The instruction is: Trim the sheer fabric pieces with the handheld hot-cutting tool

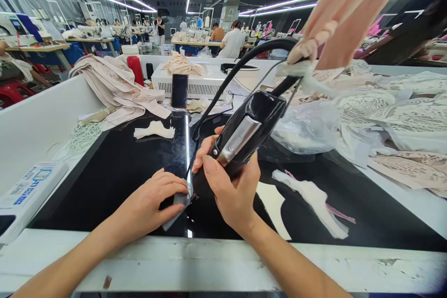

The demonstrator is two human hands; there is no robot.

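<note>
My right hand (233,191) is wrapped round a black corded handheld tool (254,111) with a silver lever along its side. The tool leans, its lower end near the black work surface (101,181) beside my left fingers. Its tip is hidden behind my hand. My left hand (150,205) rests low on the surface, thumb and fingers closed on a small grey strip (179,199). Right of my right hand lie a cream cut piece (272,205) and a white cut piece (314,202) with a pink strip under it. Another cream piece (154,130) lies farther back.
A knotted pink fabric band (314,42) hangs down to the tool's cord. Beige pieces (115,84) are heaped back left. A clear plastic bag (307,125) and lacy pieces (412,111) lie right. A phone (179,91) leans against a white box (206,81). People work behind.
</note>
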